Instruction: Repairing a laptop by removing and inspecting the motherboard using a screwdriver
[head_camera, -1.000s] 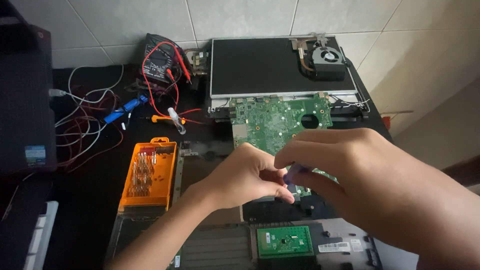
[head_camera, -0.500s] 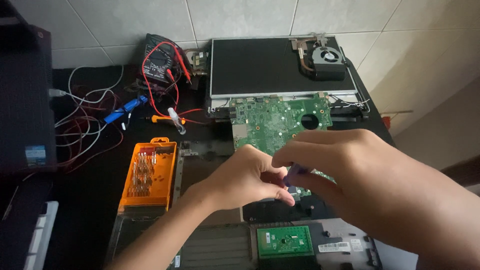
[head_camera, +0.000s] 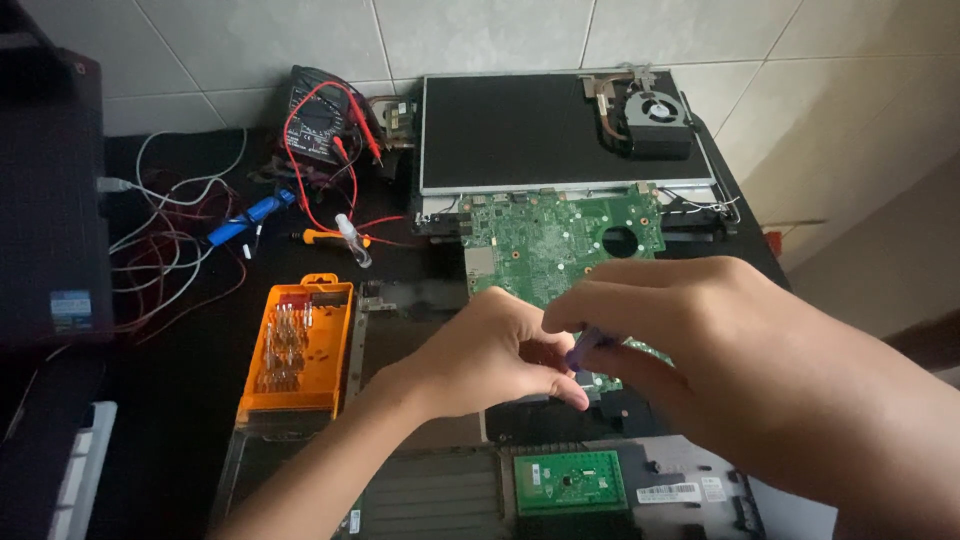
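Both hands meet above the green motherboard (head_camera: 560, 245), which lies near the middle of the dark worktop (head_camera: 190, 400), just in front of the detached laptop screen panel (head_camera: 520, 130). The left hand (head_camera: 490, 355) has its fingers curled together and its fingertips pressed toward a small purple-handled tool (head_camera: 583, 345). The right hand (head_camera: 720, 340) pinches this tool between thumb and fingers from above. Only a short part of the handle is visible, so I cannot tell what kind of tip it has, or whether it touches the board. In my judgement the main risk here is a slip: the tool is thin and the grip is only a pinch, so a sideways push could drag a metal tip over the board's fine solder points and scratch them. A tiny loosened screw could also drop into the open laptop base (head_camera: 560, 480) near the front edge and get lost. The board looks flat, rigid and matt green, with a round cut-out. The screen panel is smooth and dark, and a black cooling fan (head_camera: 655, 115) with copper-coloured pipes rests on its far right corner. Toward the left side stands an open orange plastic bit case (head_camera: 300, 350) holding rows of shiny bits. Thin red and white wires (head_camera: 190, 240) lie tangled at the back left, beside a dark multimeter (head_camera: 318, 125).
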